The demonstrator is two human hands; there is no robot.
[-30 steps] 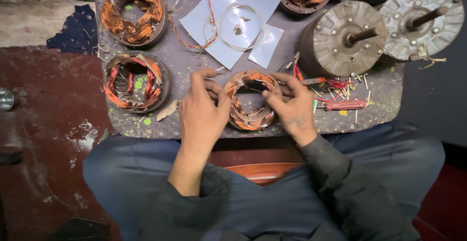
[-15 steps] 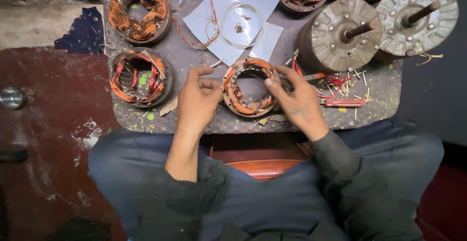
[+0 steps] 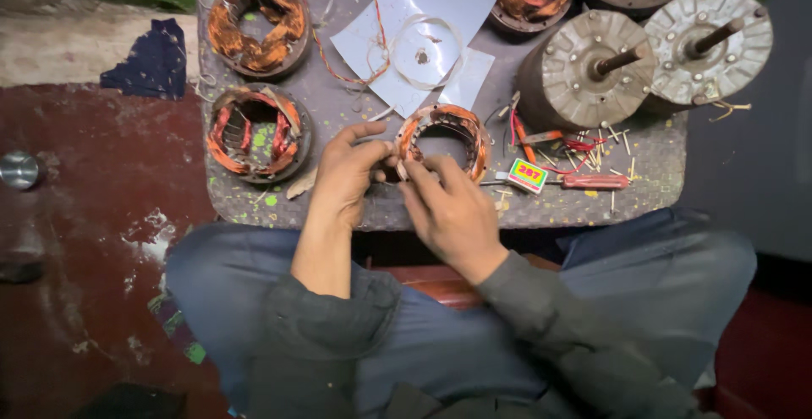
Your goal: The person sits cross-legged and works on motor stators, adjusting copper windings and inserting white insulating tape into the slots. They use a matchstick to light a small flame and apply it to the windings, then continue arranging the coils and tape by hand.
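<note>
Copper-wound motor ring (image 3: 443,138) lies on the grey speckled board (image 3: 355,208), near its near edge and about the middle. Left hand (image 3: 345,178) pinches the ring's left rim between thumb and fingers. Right hand (image 3: 452,208) has its fingertips closed on the same near-left rim. Two similar rings (image 3: 258,131) sit to the left, two metal motors (image 3: 592,76) to the far right, and a small box (image 3: 527,175) just right of the ring.

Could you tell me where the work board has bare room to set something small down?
The board is bare along its near edge left of the left hand, below the stator. Crowded: sticks around the screwdriver and small box, right of the right hand.
</note>
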